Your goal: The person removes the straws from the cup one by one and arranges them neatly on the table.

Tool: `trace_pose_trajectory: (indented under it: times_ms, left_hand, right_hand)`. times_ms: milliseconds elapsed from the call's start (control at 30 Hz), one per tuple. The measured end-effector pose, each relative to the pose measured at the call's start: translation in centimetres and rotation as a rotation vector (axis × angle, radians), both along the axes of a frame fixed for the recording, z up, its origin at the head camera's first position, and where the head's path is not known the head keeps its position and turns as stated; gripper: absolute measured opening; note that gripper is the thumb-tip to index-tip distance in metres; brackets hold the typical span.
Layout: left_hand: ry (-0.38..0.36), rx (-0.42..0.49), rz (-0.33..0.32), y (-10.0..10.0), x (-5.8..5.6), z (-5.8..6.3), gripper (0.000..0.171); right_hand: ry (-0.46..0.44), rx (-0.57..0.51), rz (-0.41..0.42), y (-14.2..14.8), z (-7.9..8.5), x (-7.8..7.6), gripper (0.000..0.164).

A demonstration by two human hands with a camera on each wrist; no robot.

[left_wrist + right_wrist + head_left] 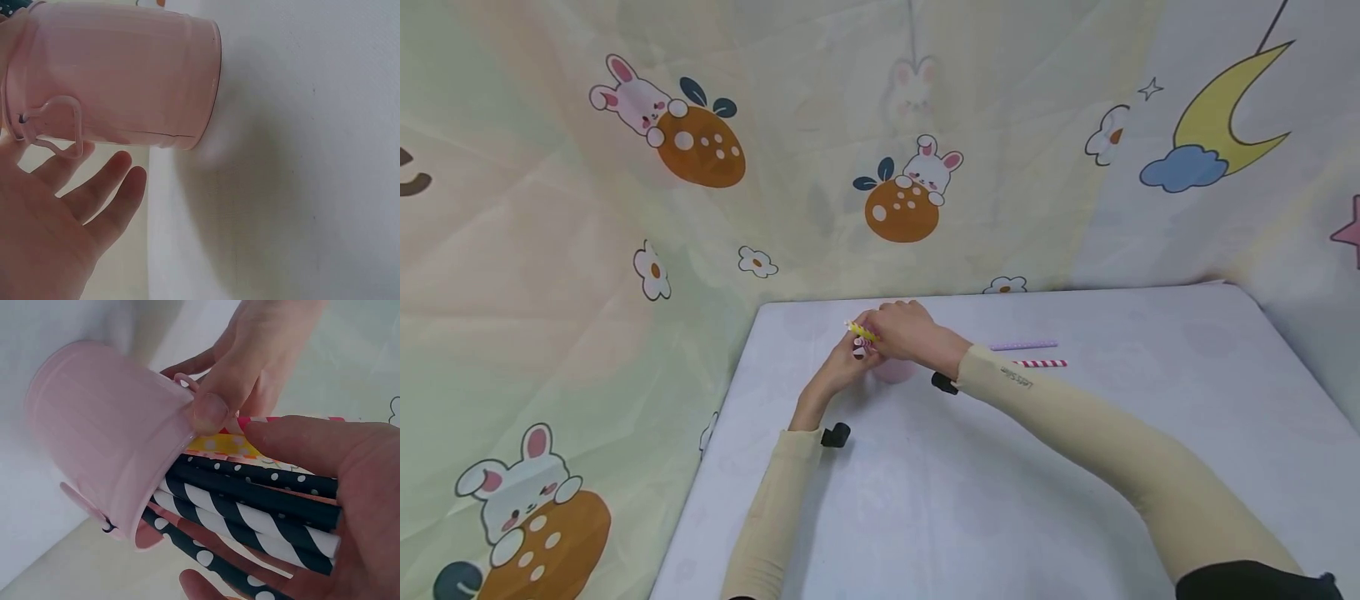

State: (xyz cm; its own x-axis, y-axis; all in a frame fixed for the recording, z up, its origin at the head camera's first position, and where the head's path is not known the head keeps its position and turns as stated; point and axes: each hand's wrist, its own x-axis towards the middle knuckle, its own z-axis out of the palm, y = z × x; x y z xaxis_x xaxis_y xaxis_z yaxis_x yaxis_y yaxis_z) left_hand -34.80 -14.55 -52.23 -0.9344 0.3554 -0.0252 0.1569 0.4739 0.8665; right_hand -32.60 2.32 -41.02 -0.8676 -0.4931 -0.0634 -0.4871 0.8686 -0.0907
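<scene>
A small pink metal bucket point(112, 425) with wire handles at its sides holds several paper straws point(250, 500). Some are black with white dots or stripes, one is yellow with pale dots, another pink-and-white. My left hand point(44, 219) grips the bucket's rim, its thumb over the edge beside the straws; its other fingers spread alongside the bucket. My right hand point(369, 500) holds the bundle of straws just above the rim, thumb on one side and fingers on the other. In the head view my hands point(898, 329) largely cover the bucket point(892, 372). Whether its base touches the table cannot be told.
On the white-covered table point(1000, 483), a purple straw point(1024, 345) and a red-and-white striped straw point(1045, 363) lie to the right, near my right forearm. A cloth backdrop with printed rabbits point(902, 200) hangs behind the table's far edge.
</scene>
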Motion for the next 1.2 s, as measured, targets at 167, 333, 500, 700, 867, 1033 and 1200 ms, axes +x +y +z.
trace_pose_trajectory:
  times_ms: [167, 333, 500, 700, 867, 1033, 1200]
  left_hand:
    - [-0.013, -0.002, 0.015, 0.1, 0.1, 0.2, 0.078]
    - [-0.033, -0.008, 0.030, 0.0, 0.2, 0.1, 0.079]
    - [-0.015, 0.036, -0.010, -0.1, 0.1, -0.3, 0.080]
    - [-0.014, 0.042, -0.012, -0.1, 0.1, -0.3, 0.081]
    - [-0.017, 0.025, -0.002, -0.1, 0.2, -0.2, 0.080]
    - [-0.016, 0.013, 0.009, -0.2, 0.2, -0.1, 0.078]
    - [-0.003, 0.017, 0.006, -0.1, 0.2, -0.2, 0.075]
  right_hand:
    - [0.009, 0.024, -0.010, -0.5, -0.2, -0.3, 0.034]
    - [-0.018, 0.023, -0.020, -1.0, -0.2, -0.2, 0.027]
    - [-0.032, 0.021, -0.026, -1.3, -0.4, 0.1, 0.024]
    - [-0.012, 0.022, -0.027, -1.2, -0.4, 0.3, 0.029]
    - [0.008, 0.015, -0.023, -0.9, -0.2, 0.5, 0.029]
    - [0.018, 0.004, -0.014, -0.7, 0.2, 0.5, 0.025]
    - [0.005, -0.050, -0.014, -0.4, 0.8, 0.6, 0.008]
